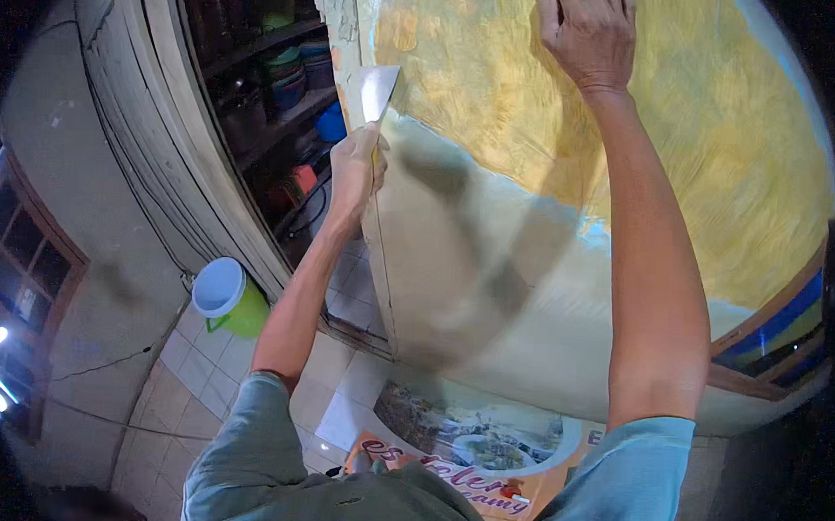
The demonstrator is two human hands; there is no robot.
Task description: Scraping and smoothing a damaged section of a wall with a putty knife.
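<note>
My left hand (354,176) is closed round the handle of a putty knife (379,93). Its wide metal blade points up beside the wall's edge at the doorway, where the paint is chipped; whether it touches the wall I cannot tell. Higher up and to the right, my right hand (593,40) rests on the wall with its fingers stretched upward, the tips cut off by the picture's top edge. Patchy yellow surface (499,96) covers the upper wall, ending in a ragged pale-blue border. Below that border the wall is smooth and beige (444,290), with arm shadows across it.
A printed banner (542,494) lies on the tiled floor below me. Left of the doorway stands a green bucket (245,311). Shelves with stacked containers (290,80) show through the opening. Cables (115,145) run down the left wall; a wooden-framed window (758,355) is at right.
</note>
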